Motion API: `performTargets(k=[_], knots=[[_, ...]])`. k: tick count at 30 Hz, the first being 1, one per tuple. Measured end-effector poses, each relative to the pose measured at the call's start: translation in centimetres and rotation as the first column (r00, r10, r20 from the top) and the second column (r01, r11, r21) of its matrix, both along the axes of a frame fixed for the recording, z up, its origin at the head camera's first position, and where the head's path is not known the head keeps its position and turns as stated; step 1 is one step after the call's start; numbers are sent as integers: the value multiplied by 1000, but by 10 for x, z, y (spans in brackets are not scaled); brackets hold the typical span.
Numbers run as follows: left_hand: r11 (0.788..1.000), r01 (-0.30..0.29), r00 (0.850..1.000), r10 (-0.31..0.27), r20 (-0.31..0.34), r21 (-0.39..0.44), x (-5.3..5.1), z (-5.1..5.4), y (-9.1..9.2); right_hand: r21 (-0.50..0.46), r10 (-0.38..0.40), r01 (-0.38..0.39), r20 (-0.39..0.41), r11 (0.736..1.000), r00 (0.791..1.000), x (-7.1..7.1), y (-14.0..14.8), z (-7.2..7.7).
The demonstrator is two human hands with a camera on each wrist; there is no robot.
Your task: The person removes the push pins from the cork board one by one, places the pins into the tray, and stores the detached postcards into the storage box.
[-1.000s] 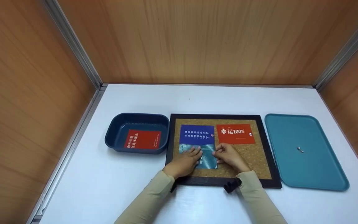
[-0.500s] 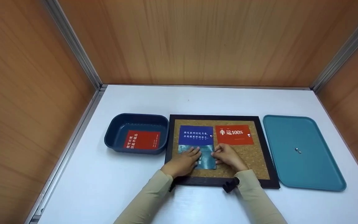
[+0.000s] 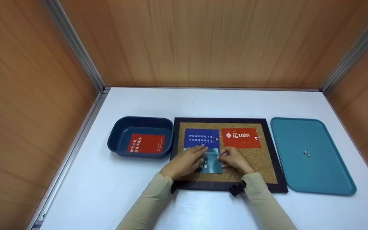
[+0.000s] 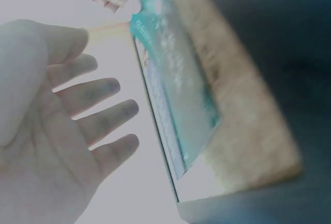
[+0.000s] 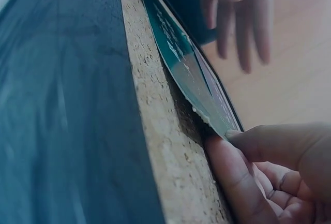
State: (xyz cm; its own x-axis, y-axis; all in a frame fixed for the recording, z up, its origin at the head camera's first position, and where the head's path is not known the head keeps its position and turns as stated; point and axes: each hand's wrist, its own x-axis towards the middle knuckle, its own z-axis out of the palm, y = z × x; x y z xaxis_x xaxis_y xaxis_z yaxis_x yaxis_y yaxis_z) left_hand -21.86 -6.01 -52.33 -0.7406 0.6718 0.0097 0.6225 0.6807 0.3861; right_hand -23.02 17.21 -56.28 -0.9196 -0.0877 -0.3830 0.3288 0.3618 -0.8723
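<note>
A teal card [image 3: 213,166] lies on the dark-framed corkboard [image 3: 257,163], just below a purple-blue card [image 3: 200,134]. Its right edge is pinched between the thumb and forefinger of my right hand [image 3: 235,159]; in the right wrist view the card [image 5: 178,61] stands slightly off the cork there. My left hand [image 3: 184,161] is over the card's left part. Both wrist views show the left hand [image 4: 67,115] raised clear of the card, fingers straight and spread. A red card [image 3: 240,142] is at the board's upper right. The purple-blue and red cards each bear a small shiny pin near the right edge.
Left of the board stands a dark blue bin [image 3: 117,148] holding another red card [image 3: 150,143]. On the right, a flat teal tray [image 3: 311,175] carries a few small shiny pins [image 3: 306,154]. Wooden walls [image 3: 203,44] enclose the white table [image 3: 85,188] on the back and sides.
My left hand has lifted from the teal card and shifted slightly up and left, uncovering more of its print. My right hand keeps its pinch on the card's edge.
</note>
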Motion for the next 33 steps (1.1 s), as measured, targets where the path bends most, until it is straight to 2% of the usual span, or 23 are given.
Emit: performTargets(k=[7, 11, 15, 22, 27, 30, 33], knots=[[991, -67, 993, 77, -86, 117, -13, 16, -18, -27, -2, 3, 4, 1000, 1000, 0, 1, -2], [977, -132, 986, 147, -80, 170, -19, 23, -35, -29, 1, -2, -6, 1000, 1000, 0, 1, -2], [948, -214, 972, 232, -48, 236, -27, 29, -53, -35, 4, -4, -5, 999, 1000, 0, 1, -1], [888, -277, 949, 314, -43, 367, -42, 33, -94, -52, 8, -7, 8, 999, 1000, 0, 2, -1], [843, -364, 920, 392, 11, 397, -52, 37, -125, -63, 4, -3, 6, 998, 1000, 0, 2, -2], [817, -426, 893, 449, 33, 389, -56, 37, -143, -59, 5, -5, 2, 998, 1000, 0, 2, -3], [795, -460, 875, 482, 47, 395, -58, 38, -159, -50, 6, -6, 1, 999, 1000, 0, 2, -3]])
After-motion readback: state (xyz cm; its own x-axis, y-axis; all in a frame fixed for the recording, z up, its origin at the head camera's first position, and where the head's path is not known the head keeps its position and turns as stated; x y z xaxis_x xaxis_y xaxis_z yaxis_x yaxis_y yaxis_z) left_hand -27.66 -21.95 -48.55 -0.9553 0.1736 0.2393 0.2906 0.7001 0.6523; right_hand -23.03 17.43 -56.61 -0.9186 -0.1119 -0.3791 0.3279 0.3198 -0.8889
